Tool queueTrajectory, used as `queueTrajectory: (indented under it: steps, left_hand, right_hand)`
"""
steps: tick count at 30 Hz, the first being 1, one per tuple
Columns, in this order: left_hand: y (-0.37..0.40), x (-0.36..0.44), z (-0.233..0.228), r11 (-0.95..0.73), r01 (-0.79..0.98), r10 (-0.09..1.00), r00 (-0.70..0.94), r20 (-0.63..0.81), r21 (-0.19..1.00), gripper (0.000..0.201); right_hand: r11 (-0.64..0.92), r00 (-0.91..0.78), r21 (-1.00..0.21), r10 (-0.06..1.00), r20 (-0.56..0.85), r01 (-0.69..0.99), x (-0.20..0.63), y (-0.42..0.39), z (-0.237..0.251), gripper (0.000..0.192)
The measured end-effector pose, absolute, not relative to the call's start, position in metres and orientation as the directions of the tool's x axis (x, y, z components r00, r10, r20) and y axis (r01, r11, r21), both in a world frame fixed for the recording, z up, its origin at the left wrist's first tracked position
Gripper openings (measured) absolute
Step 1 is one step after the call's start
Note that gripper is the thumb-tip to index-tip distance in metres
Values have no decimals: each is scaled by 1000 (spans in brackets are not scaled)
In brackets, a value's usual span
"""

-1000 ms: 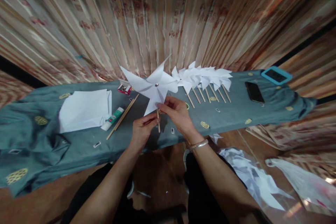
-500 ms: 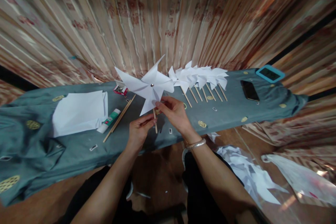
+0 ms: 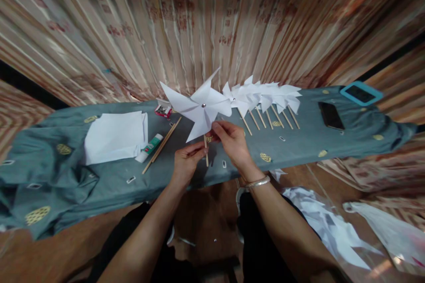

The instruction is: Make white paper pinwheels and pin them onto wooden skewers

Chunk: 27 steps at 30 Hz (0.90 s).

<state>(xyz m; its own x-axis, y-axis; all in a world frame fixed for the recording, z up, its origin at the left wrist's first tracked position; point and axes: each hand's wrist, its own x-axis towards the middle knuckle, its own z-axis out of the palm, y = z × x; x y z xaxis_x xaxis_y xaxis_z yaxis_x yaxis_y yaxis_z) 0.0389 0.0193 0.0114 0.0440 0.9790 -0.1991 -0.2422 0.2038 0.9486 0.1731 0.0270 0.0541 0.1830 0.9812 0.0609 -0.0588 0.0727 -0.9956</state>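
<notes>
A white paper pinwheel (image 3: 199, 110) with a silver pin at its centre faces me above the table. My left hand (image 3: 186, 162) pinches its wooden stick (image 3: 206, 154) below the blades. Thumb and fingers of my right hand (image 3: 232, 141) are closed at the lower right blade, beside the top of the stick; the fingertips are partly hidden. To the right lies a row of several finished pinwheels (image 3: 262, 97), overlapping, their sticks pointing toward me. Left of my hands lie loose wooden sticks (image 3: 161, 146), a green and white glue stick (image 3: 149, 148) and a small red box of pins (image 3: 163, 109).
A stack of white paper (image 3: 114, 137) rests on the left of the cloth-covered table (image 3: 186, 177). At the right are a dark phone (image 3: 331, 116) and a blue-framed device (image 3: 361, 93). Cut paper (image 3: 328, 225) and a plastic bag (image 3: 388, 230) lie on the floor. A curtain (image 3: 199, 22) hangs behind.
The view has shifted, so the table scene sits farther right in the picture. My right thumb has slid off the blade's face toward its edge. My left hand keeps its hold on the stick.
</notes>
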Motion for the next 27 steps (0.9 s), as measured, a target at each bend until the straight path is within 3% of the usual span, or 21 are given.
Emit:
queueTrajectory:
  steps: [9,15,22,27]
  left_hand:
    - [18,36,11,200,-247,980,59,-191,948,36]
    - [19,36,11,218,-234,976,39,-215,948,42]
    - [16,38,11,249,-207,967,99,-233,946,41]
    - [15,38,10,256,-189,962,143,-231,948,37]
  right_hand:
    - [89,187,-996,979,85,-11,167,26,54,20]
    - [151,260,-959,942,213,239,180,21,66,22]
    - [197,441,-867,796,414,459,223,26,70,21]
    - [193,409,-793,773,486,578,236,29,66,29]
